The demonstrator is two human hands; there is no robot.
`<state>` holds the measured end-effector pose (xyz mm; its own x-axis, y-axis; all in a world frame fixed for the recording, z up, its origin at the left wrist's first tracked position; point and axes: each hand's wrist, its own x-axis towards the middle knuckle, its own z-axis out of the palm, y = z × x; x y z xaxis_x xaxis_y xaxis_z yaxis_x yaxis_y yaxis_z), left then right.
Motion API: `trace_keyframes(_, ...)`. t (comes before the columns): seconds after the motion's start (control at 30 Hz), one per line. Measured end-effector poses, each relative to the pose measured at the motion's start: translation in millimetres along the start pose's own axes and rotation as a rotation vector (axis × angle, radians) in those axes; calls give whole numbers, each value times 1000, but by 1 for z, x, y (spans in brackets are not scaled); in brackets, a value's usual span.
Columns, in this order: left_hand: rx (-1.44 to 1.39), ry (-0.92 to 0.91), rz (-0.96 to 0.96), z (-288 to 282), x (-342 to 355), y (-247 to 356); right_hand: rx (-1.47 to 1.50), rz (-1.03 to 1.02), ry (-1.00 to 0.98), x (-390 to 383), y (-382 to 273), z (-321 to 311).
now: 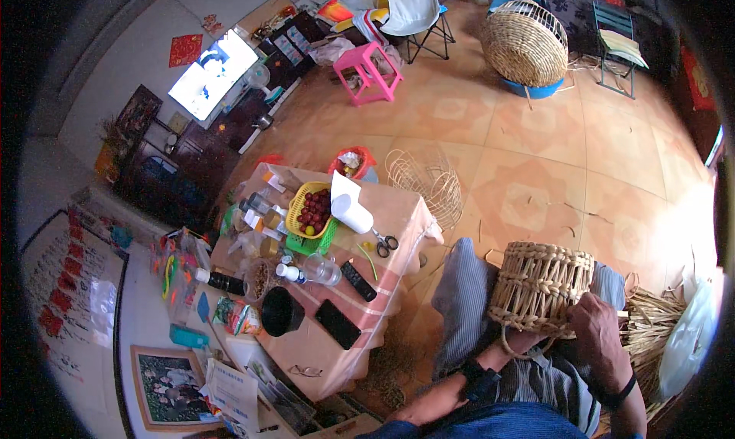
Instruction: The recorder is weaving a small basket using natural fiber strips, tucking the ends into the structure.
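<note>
A woven straw basket (540,286) lies on its side across my lap, its rim facing me and a loop of straw hanging from that rim. My left hand (528,339) reaches in at the rim; its fingers are hidden by the basket. At the rim's right side my right hand (597,335) is closed, knuckles up, against the weave. Whatever its fingertips pinch is too small to make out. Beside my right arm lies a bundle of dry straw (651,332).
Left of me stands a cloth-covered table (406,217) with scissors (387,245), a phone (338,323), a remote control (358,281) and a yellow fruit basket (295,221). An unfinished wicker frame (429,186) sits on the floor. Further off are a pink stool (367,71) and a large woven basket (524,48).
</note>
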<state>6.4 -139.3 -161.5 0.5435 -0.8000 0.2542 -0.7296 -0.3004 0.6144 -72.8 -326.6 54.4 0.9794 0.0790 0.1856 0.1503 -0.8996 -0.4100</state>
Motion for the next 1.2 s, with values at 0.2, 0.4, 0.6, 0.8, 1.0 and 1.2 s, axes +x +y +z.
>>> trace_keyframes(0.2,-458,-119,-123,49,-19,-35,-4,266,4,16,-8,9)
trace_keyframes(0.4,-524,-95,-71,43,-16,-28,-72,190,-32,7,20,21)
trace_keyframes(0.6,-461,-135,-58,28,-12,-22,-30,116,15,-10,28,15)
trace_keyframes(0.8,-368,-213,-55,19,-6,-23,251,364,121,-22,36,25)
trace_keyframes(1.0,-54,-229,24,11,-2,-22,10,285,-30,2,19,28)
trace_keyframes(1.2,80,195,117,23,-4,-22,-18,262,26,-4,2,-11)
